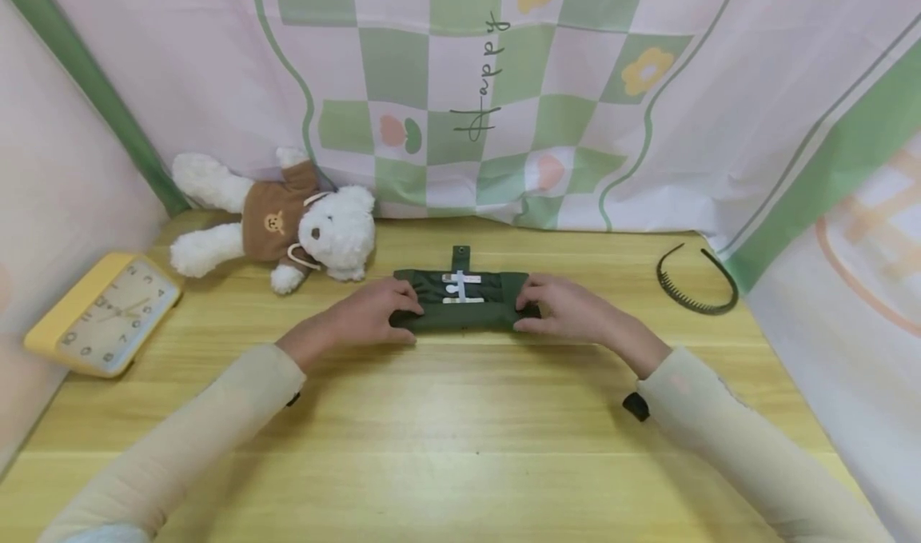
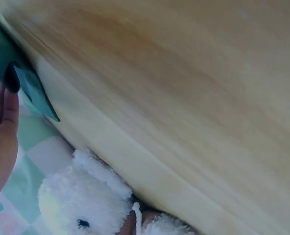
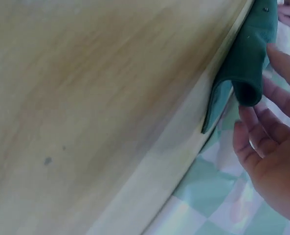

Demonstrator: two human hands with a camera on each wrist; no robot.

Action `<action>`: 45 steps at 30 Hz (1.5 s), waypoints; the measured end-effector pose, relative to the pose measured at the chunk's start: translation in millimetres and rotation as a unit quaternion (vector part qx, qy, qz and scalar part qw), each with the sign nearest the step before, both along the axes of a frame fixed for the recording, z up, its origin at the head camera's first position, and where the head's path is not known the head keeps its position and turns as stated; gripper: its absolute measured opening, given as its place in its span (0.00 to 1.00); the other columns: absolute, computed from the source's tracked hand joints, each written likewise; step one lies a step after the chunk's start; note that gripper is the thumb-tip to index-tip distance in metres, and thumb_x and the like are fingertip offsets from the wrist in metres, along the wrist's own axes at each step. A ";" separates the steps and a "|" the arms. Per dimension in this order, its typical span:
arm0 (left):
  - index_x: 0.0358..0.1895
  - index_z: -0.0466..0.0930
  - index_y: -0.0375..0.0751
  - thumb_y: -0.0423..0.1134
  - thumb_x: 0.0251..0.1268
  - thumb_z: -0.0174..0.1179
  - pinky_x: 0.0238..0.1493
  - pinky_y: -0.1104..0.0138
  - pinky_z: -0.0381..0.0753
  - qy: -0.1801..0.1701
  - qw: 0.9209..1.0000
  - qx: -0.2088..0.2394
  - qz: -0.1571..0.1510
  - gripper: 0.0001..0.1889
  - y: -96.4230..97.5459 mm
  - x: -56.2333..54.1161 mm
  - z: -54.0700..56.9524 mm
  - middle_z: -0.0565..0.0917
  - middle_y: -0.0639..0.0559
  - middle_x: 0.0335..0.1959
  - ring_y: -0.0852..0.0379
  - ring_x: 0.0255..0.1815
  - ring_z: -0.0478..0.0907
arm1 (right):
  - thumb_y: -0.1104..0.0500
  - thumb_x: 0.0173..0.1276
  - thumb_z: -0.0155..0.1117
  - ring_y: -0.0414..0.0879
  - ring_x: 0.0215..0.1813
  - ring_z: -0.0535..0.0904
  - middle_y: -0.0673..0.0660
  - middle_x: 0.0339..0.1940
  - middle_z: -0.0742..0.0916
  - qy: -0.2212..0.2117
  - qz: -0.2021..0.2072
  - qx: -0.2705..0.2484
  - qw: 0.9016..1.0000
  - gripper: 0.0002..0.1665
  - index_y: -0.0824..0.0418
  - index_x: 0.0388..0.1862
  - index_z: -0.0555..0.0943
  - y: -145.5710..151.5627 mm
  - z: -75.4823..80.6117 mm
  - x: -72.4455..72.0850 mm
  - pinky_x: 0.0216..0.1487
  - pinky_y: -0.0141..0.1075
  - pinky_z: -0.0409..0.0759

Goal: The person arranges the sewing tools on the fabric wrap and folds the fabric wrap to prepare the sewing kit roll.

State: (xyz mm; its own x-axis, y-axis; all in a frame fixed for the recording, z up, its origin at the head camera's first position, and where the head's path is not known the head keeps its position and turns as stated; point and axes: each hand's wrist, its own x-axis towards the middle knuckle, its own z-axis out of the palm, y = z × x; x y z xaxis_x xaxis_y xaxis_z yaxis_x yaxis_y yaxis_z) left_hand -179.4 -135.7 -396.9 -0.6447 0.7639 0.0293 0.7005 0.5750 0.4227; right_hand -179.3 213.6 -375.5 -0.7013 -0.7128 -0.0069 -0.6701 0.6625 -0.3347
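A dark green roll-up pouch (image 1: 460, 317) lies partly rolled on the table, its near edge folded over into a tube. Inside it, small white items (image 1: 461, 287) show; their kind is too small to tell. A snap strap (image 1: 460, 257) sticks out from its far side. My left hand (image 1: 370, 311) holds the pouch's left end with bent fingers, and my right hand (image 1: 572, 311) grips the other end likewise. In the right wrist view, thumb and fingers lie around the curled green edge (image 3: 247, 68). Only part of the left hand (image 2: 2, 142) appears in the left wrist view.
On the wooden table (image 1: 446, 447), a white plush bear (image 1: 338, 227) in a brown top lies at back left. A yellow clock (image 1: 108, 311) stands at far left, a black toothed headband (image 1: 694, 295) lies at right. A patterned curtain (image 1: 460, 71) hangs behind.
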 end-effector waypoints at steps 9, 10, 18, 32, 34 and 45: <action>0.57 0.84 0.35 0.39 0.68 0.69 0.59 0.54 0.77 0.049 0.998 -0.024 -0.017 0.18 1.7 0.5 -5.4 0.82 0.44 0.53 0.47 0.56 0.78 | 0.50 0.58 0.81 0.49 0.40 0.80 0.55 0.40 0.84 0.130 0.039 0.090 0.987 0.22 0.62 0.44 0.85 -7.5 -0.7 9.8 0.44 0.43 0.82; 0.57 0.84 0.35 0.38 0.69 0.68 0.60 0.54 0.77 0.047 0.998 -0.022 -0.017 0.17 1.7 0.4 -4.9 0.82 0.44 0.53 0.47 0.56 0.79 | 0.52 0.59 0.81 0.48 0.39 0.80 0.55 0.39 0.84 0.133 0.038 0.089 0.986 0.20 0.61 0.43 0.85 -7.6 -0.8 9.8 0.43 0.43 0.82; 0.59 0.84 0.37 0.36 0.74 0.61 0.57 0.55 0.80 -0.017 1.000 -0.010 0.022 0.15 -2.1 -2.7 4.3 0.84 0.45 0.54 0.49 0.56 0.81 | 0.53 0.63 0.77 0.49 0.42 0.84 0.55 0.43 0.87 0.101 0.021 0.076 0.992 0.18 0.61 0.47 0.86 -7.8 2.8 8.8 0.42 0.44 0.84; 0.62 0.82 0.39 0.37 0.78 0.58 0.57 0.52 0.79 -0.089 0.990 0.070 0.083 0.16 -2.9 -26.7 12.2 0.82 0.44 0.61 0.48 0.58 0.81 | 0.57 0.74 0.67 0.49 0.46 0.86 0.58 0.50 0.88 -0.046 -0.005 0.005 0.999 0.16 0.64 0.55 0.85 4.1 7.7 -23.5 0.49 0.47 0.84; 0.62 0.82 0.38 0.37 0.77 0.58 0.57 0.51 0.79 -0.084 0.990 0.078 0.085 0.16 -1.3 -31.7 11.9 0.83 0.44 0.61 0.46 0.59 0.81 | 0.57 0.75 0.66 0.50 0.47 0.86 0.58 0.49 0.88 -0.056 -0.007 -0.005 0.998 0.15 0.64 0.55 0.85 6.0 7.2 -28.6 0.48 0.48 0.84; 0.58 0.84 0.38 0.36 0.77 0.58 0.62 0.52 0.75 0.002 0.993 0.024 0.112 0.13 10.1 -54.9 -0.4 0.85 0.44 0.56 0.45 0.59 0.80 | 0.62 0.77 0.62 0.57 0.55 0.84 0.63 0.52 0.87 -0.090 -0.031 -0.034 0.995 0.16 0.69 0.58 0.82 3.7 2.4 -45.8 0.57 0.52 0.80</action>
